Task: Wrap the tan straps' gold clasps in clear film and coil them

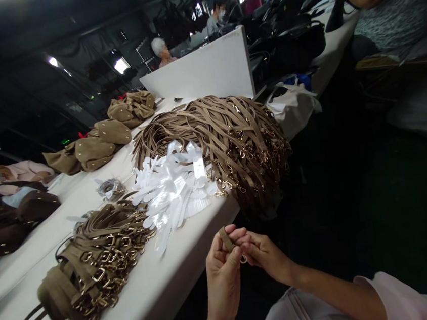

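My left hand (222, 276) and my right hand (265, 257) meet just off the near edge of the white table (162, 287). Both pinch a short tan strap piece (226, 239) with a small metal ring at its lower end. On the table ahead lies a big heap of tan straps with gold clasps (226, 138). A pile of white plastic sleeves (174, 189) lies in front of that heap. To the left sits a bundle of tan straps with gold buckles (94, 264).
Brown studded bags (93, 147) lie further back, with a white board (208, 71) standing behind them. Black bags (287, 30) cover the far right table. Other people sit at the left edge, at the back and at the top right.
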Available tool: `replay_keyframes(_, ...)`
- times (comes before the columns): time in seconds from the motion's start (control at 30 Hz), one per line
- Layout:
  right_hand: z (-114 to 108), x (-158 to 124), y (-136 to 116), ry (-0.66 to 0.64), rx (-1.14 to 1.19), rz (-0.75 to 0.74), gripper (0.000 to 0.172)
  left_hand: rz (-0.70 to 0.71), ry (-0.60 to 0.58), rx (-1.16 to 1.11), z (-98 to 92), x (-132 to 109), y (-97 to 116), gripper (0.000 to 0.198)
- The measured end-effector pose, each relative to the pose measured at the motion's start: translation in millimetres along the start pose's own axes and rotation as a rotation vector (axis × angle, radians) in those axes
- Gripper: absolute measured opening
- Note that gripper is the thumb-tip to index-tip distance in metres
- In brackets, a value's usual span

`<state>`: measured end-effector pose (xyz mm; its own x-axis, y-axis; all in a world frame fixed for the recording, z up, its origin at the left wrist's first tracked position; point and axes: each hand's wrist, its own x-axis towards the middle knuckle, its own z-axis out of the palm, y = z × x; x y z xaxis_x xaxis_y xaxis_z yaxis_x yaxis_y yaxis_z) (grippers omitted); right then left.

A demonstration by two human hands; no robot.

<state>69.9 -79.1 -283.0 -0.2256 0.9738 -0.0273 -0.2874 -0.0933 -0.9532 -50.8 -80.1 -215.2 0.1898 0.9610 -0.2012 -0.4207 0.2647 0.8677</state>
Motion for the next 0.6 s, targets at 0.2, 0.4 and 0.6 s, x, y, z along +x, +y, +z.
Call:
replay_keyframes(0.2, 10.3, -17.0, -0.3, -0.044, -0.02, 0.138, 0.054, 0.091, 0.119, 0.118, -7.6, 6.0, -16.1, 0.038)
replay_keyframes(0.4, 12.9, -22.3, -4.8, -0.02, -0.014, 0.147, 0.054, 0.16, 0.116, 0.241, -0.7, -2.6, -19.9, 0.032)
replay_keyframes(0.6, -0.5, -18.5, -2.7, -0.049, -0.101, -0.046, 0.045, 0.174, 0.037, 0.207, -3.7, -16.3, -10.4, 0.031)
